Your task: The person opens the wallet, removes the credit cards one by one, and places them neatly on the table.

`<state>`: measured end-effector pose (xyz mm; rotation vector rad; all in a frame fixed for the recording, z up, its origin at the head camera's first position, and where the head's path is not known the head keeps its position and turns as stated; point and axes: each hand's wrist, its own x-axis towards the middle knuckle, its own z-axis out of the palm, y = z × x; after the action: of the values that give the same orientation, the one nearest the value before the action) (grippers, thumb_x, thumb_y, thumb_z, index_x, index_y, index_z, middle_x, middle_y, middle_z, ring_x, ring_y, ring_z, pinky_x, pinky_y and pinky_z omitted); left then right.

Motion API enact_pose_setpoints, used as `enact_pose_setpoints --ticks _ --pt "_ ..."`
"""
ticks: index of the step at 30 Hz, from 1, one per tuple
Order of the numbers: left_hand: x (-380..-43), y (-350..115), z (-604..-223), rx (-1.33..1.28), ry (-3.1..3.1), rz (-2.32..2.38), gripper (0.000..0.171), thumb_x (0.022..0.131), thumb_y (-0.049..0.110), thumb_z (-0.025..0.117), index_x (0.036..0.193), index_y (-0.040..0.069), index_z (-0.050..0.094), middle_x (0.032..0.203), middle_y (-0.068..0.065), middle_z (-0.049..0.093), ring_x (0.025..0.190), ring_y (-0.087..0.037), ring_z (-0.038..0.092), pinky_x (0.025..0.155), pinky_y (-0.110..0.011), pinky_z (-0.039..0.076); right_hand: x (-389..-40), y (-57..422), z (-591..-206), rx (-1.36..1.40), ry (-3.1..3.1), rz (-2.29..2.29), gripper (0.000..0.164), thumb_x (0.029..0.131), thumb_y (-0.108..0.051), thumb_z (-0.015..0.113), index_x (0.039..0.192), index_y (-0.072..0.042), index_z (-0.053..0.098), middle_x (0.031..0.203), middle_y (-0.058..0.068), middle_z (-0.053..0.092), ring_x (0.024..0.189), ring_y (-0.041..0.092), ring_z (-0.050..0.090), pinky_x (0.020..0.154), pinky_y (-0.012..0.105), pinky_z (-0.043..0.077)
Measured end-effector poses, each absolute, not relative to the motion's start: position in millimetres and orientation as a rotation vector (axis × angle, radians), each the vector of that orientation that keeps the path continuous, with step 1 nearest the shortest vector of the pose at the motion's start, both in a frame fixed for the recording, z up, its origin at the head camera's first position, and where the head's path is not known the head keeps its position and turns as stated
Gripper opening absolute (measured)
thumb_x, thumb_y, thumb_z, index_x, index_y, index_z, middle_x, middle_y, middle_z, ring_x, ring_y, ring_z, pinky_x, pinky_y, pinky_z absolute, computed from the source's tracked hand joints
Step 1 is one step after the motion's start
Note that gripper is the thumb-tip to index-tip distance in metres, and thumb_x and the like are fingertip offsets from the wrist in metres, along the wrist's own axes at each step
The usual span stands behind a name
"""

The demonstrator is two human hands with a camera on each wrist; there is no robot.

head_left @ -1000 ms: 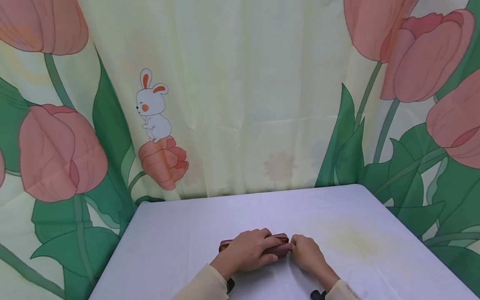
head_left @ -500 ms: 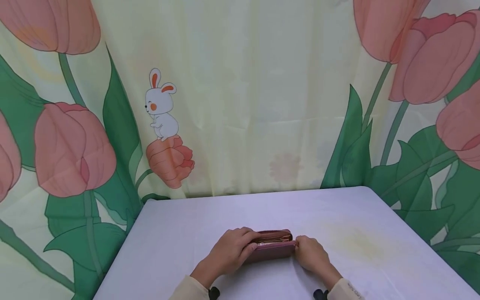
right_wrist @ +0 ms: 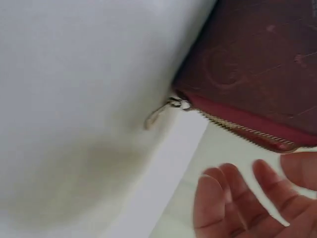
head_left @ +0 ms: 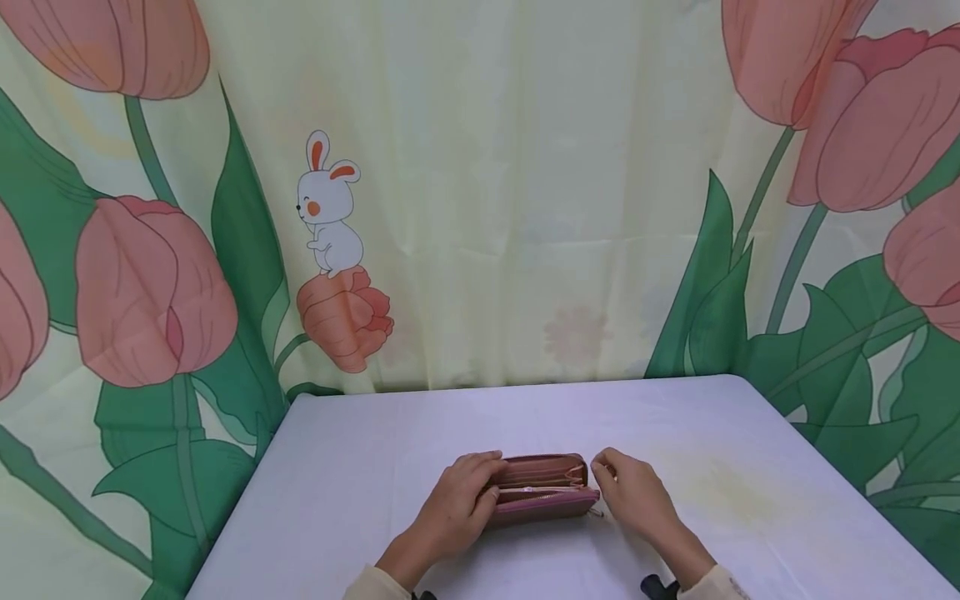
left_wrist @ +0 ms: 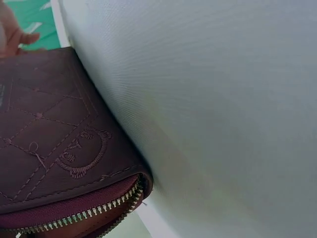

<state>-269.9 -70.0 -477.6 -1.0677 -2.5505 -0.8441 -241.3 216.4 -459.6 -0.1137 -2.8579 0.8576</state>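
The wallet (left_wrist: pixel 44 124) has a matt, leather-like cover with raised stitching. Its zip tape (left_wrist: pixel 74 204) looks like woven cloth; the zip teeth (left_wrist: pixel 89 213) are shiny, brass-like metal, the zip pull (right_wrist: pixel 158 113) metallic too. The tabletop (head_left: pixel 420 425) shows matt, finely woven cloth; the curtain (head_left: pixel 487 208), softly creased printed fabric.

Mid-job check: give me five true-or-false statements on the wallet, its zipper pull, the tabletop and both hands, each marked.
1. The wallet is unzipped and open along its top. True.
2. The right hand pinches the zipper pull. False: the zipper pull hangs free, and the right hand holds nothing.
3. The left hand grips the wallet's left end. True.
4. The tabletop is dark green. False: the tabletop is white.
5. Stitching shows on the wallet's outer face. True.
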Motion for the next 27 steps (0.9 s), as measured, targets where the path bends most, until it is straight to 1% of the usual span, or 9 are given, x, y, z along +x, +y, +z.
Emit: enact_pose_setpoints --ticks 2,4,7,9,11,17,20,24,27 --pt "-269.2 -70.9 -478.0 -1.058 -2.577 -0.848 0.036 0.105 0.018 0.056 0.14 0.013 0.063 0.148 -0.003 0.059 0.138 -0.022 0.053 0.11 -0.055 0.045 -239.7 213.5 -455.2 -0.035 -2.81 0.867 0.017 0.102 -0.02 0.064 0.111 -0.009 0.074 0.098 0.001 0.073 0.084 0.018 0.065 0.072 0.042 0.055" --pt "-268.9 -71.7 -478.5 -1.049 -2.599 -0.859 0.038 0.105 0.021 0.056 0.142 0.013 0.062 0.15 -0.002 0.057 0.14 -0.023 0.051 0.111 -0.056 0.044 -237.8 210.6 -453.1 0.051 -2.779 0.842 0.024 0.1 -0.024 0.068 0.118 -0.008 0.074 0.113 0.006 0.074 0.1 0.025 0.069 0.085 0.049 0.057" --pt "-268.7 -72.7 -479.2 -1.041 -2.617 -0.864 0.042 0.105 0.027 0.056 0.144 0.013 0.06 0.153 -0.001 0.054 0.143 -0.023 0.049 0.112 -0.057 0.042 -235.7 207.4 -452.6 0.174 -2.765 0.792 0.04 0.098 -0.028 0.072 0.132 -0.007 0.07 0.131 0.012 0.068 0.122 0.035 0.064 0.099 0.058 0.052" --pt "-268.8 -73.2 -479.9 -1.041 -2.618 -0.858 0.045 0.105 0.032 0.056 0.146 0.012 0.059 0.154 -0.001 0.053 0.144 -0.024 0.047 0.112 -0.057 0.042 -234.9 206.3 -452.9 0.245 -2.766 0.778 0.048 0.098 -0.03 0.073 0.139 -0.007 0.066 0.141 0.015 0.063 0.131 0.039 0.059 0.105 0.061 0.048" --pt "-268.8 -73.7 -480.7 -1.044 -2.614 -0.837 0.048 0.105 0.038 0.057 0.146 0.012 0.059 0.155 -0.002 0.052 0.146 -0.025 0.046 0.112 -0.057 0.041 -234.2 205.6 -452.6 0.302 -2.775 0.793 0.053 0.097 -0.033 0.073 0.143 -0.008 0.063 0.147 0.016 0.059 0.135 0.041 0.055 0.106 0.064 0.045" --pt "-268.3 -75.4 -481.5 -1.048 -2.625 -0.837 0.062 0.1 0.049 0.064 0.148 0.011 0.057 0.157 -0.005 0.05 0.148 -0.028 0.042 0.113 -0.06 0.04 -233.1 205.4 -451.1 0.407 -2.82 0.866 0.067 0.095 -0.047 0.073 0.149 -0.009 0.058 0.155 0.02 0.05 0.141 0.046 0.048 0.108 0.067 0.042" --pt "-268.1 -76.5 -480.5 -1.038 -2.689 -0.872 0.072 0.097 0.056 0.066 0.152 0.011 0.053 0.161 -0.004 0.046 0.153 -0.03 0.036 0.115 -0.062 0.036 -233.9 206.3 -451.9 0.431 -2.871 0.89 0.077 0.094 -0.052 0.072 0.153 -0.008 0.052 0.159 0.022 0.044 0.145 0.048 0.043 0.109 0.068 0.04" --pt "-268.7 -77.4 -478.0 -1.024 -2.787 -0.891 0.087 0.092 0.067 0.065 0.158 0.014 0.046 0.167 -0.001 0.037 0.158 -0.03 0.024 0.119 -0.064 0.029 -234.8 207.5 -452.9 0.446 -2.92 0.905 0.087 0.09 -0.054 0.074 0.158 -0.008 0.045 0.165 0.022 0.034 0.149 0.048 0.036 0.11 0.069 0.039" --pt "-269.6 -77.5 -476.5 -1.032 -2.814 -0.857 0.098 0.086 0.074 0.068 0.159 0.014 0.043 0.168 -0.001 0.034 0.159 -0.03 0.021 0.12 -0.064 0.027 -235.6 207.4 -453.1 0.452 -2.938 0.892 0.093 0.087 -0.055 0.077 0.16 -0.011 0.042 0.168 0.019 0.03 0.151 0.047 0.033 0.109 0.07 0.039"
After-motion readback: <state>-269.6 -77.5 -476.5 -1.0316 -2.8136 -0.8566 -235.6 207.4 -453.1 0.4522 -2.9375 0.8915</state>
